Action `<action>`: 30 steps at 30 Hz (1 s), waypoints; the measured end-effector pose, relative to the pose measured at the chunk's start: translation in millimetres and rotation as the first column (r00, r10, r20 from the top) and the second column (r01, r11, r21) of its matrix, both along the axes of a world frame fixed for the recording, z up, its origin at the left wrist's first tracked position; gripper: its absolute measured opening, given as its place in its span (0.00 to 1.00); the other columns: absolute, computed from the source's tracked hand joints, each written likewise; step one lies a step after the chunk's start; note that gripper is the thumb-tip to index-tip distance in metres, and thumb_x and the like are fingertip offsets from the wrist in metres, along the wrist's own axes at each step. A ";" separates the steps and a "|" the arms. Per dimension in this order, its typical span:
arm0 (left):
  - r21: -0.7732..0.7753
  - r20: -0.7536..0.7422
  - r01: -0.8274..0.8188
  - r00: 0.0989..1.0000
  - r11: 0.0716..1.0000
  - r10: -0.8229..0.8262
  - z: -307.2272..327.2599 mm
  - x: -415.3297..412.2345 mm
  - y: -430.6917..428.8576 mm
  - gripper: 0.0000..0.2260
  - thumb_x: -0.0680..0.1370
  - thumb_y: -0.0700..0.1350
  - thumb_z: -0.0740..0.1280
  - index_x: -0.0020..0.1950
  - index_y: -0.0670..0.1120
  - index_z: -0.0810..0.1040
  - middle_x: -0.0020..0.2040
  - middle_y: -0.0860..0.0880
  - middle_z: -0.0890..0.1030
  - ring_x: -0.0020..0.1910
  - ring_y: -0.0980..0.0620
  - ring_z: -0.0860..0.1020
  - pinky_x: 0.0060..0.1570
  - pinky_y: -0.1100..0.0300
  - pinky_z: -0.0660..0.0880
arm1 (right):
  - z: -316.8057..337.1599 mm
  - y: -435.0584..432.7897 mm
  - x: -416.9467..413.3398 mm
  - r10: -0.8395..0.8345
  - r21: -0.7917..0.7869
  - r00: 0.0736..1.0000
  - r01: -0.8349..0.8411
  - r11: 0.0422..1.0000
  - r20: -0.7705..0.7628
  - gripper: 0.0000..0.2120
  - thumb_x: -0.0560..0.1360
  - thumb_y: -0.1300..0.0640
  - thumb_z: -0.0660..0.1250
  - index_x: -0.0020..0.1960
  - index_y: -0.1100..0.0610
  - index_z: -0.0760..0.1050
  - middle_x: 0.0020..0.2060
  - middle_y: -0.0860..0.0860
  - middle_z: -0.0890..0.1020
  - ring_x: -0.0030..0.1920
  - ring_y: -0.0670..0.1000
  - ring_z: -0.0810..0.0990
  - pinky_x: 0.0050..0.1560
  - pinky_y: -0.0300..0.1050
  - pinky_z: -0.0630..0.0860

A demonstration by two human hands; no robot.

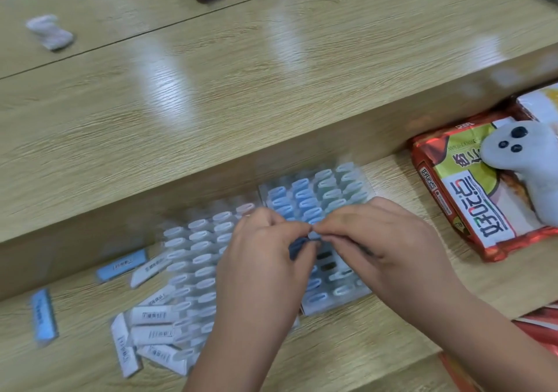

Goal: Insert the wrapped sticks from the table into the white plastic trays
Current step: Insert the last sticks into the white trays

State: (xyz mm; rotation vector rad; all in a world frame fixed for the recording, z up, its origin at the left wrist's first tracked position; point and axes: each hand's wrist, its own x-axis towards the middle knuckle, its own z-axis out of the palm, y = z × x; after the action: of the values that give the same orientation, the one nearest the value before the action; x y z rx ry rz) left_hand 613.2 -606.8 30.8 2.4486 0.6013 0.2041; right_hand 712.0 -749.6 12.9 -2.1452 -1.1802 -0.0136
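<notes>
— Pinched between which fingers was the wrapped stick (314, 235)?
— Both: left hand (265, 258) and right hand (383, 246) met on it, above the white trays (193, 249).

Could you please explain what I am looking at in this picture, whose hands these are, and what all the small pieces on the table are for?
There is no machine here. A person wears a camera on the head, so the single picture looks forward and down at their own two bare hands. The left hand and right hand meet over the white plastic trays, which are flat sheets with rows of small slots; many slots in the farther tray look filled with blue. Between the fingertips they pinch one small wrapped stick, though motion blur hides its detail. More loose wrapped sticks, white and blue, lie on the wooden table to the left, waiting to go into slots. On the right are a snack packet and a white plush toy, which have no visible part in the work.
</notes>
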 end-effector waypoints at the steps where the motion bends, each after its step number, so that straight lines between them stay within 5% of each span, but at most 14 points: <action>1: 0.022 0.019 0.014 1.000 1.000 -0.014 -1.0 -3.1 0.4 0.09 0.74 0.54 0.69 0.53 0.58 0.84 0.43 0.60 0.72 0.47 0.58 0.72 0.43 0.59 0.74 | -1.4 0.0 0.1 0.011 0.008 1.000 -0.011 1.000 0.015 0.06 0.76 0.54 0.71 0.51 0.50 0.84 0.46 0.40 0.84 0.43 0.46 0.79 0.40 0.45 0.77; 9: 0.150 0.121 -0.003 0.992 0.989 -0.016 -15.2 -30.3 -1.5 0.15 0.75 0.52 0.68 0.59 0.49 0.83 0.52 0.55 0.76 0.51 0.55 0.73 0.50 0.64 0.69 | -8.3 -1.3 -1.5 -0.065 0.079 0.996 0.070 0.994 -0.054 0.05 0.72 0.59 0.71 0.47 0.54 0.82 0.45 0.43 0.83 0.42 0.41 0.77 0.39 0.45 0.78; 16: 0.118 0.116 0.006 0.993 0.993 -0.019 -16.1 -29.3 0.0 0.14 0.76 0.51 0.68 0.60 0.50 0.83 0.52 0.56 0.76 0.52 0.56 0.71 0.53 0.68 0.67 | -4.8 -4.5 -1.3 0.024 -0.108 0.995 -0.013 0.994 0.097 0.05 0.73 0.61 0.73 0.47 0.54 0.83 0.51 0.48 0.82 0.47 0.53 0.80 0.35 0.52 0.78; 21: 0.031 0.151 0.012 0.988 0.999 -0.017 -10.7 -32.0 2.3 0.14 0.77 0.49 0.69 0.62 0.49 0.82 0.53 0.57 0.76 0.55 0.56 0.73 0.54 0.66 0.70 | 2.8 -3.0 0.6 0.035 -0.129 0.996 -0.024 0.991 0.078 0.09 0.73 0.60 0.72 0.51 0.54 0.84 0.52 0.51 0.78 0.43 0.47 0.74 0.34 0.51 0.78; 26: 0.025 0.294 -0.111 0.951 0.994 0.099 -4.3 -63.6 29.8 0.10 0.77 0.43 0.71 0.59 0.47 0.83 0.53 0.55 0.77 0.55 0.54 0.77 0.52 0.59 0.75 | 7.3 13.8 -15.9 -0.084 0.002 0.996 0.084 0.996 0.032 0.10 0.76 0.56 0.64 0.52 0.53 0.83 0.47 0.45 0.76 0.45 0.46 0.75 0.38 0.45 0.73; 30: -0.078 0.350 -0.321 0.878 0.944 0.327 -3.5 -116.6 68.8 0.09 0.77 0.45 0.69 0.56 0.51 0.83 0.52 0.58 0.78 0.51 0.55 0.77 0.48 0.66 0.72 | 9.7 58.9 -55.6 0.019 0.072 0.996 -0.025 0.997 0.082 0.11 0.77 0.57 0.63 0.54 0.55 0.82 0.48 0.48 0.77 0.46 0.49 0.76 0.45 0.41 0.71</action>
State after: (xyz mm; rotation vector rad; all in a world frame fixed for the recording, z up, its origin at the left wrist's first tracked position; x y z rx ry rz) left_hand 496.6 -538.0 27.3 2.1978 0.8368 0.7619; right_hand 656.4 -690.7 22.6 -2.0847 -1.2313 -0.1338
